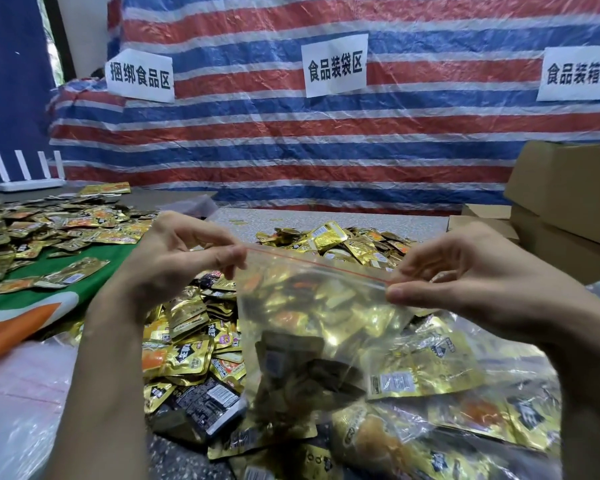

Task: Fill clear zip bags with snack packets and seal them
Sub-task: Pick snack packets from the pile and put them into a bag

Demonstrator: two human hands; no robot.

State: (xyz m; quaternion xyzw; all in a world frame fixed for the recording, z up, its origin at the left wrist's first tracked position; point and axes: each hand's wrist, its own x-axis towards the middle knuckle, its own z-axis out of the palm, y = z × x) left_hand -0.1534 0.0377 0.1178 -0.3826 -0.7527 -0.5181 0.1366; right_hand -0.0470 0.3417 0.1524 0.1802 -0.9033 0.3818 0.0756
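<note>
Holding a clear zip bag (312, 317) up over the table (274, 218), the two hands pinch its top edge, one at each end. The left hand (184, 251) pinches the left corner between thumb and fingers. The right hand (465, 275) pinches the right corner the same way. The hands are well apart, and the top of the bag is pulled flat between them.

A thin red line (317, 265) runs along the top of the bag from one hand to the other. I cannot tell if the zip is pressed closed all the way. The bag is see-through and shiny. It is full of snack packets (291, 292). Most are gold and some are dark. The bottom of the bag hangs down to the things below it.

Under the bag, near the person, lies a loose pile of packets (194, 344), gold with orange and black marks. More filled bags (465, 427) lie near on the right. Another pile (343, 242) sits farther back, and a wide one (49, 226) spreads out on the left, partly on a green cloth (66, 268). Brown cardboard boxes (568, 188) are stacked on the far right. A red, white and blue striped sheet (291, 140) hangs at the back with white paper signs (335, 65) on it.
</note>
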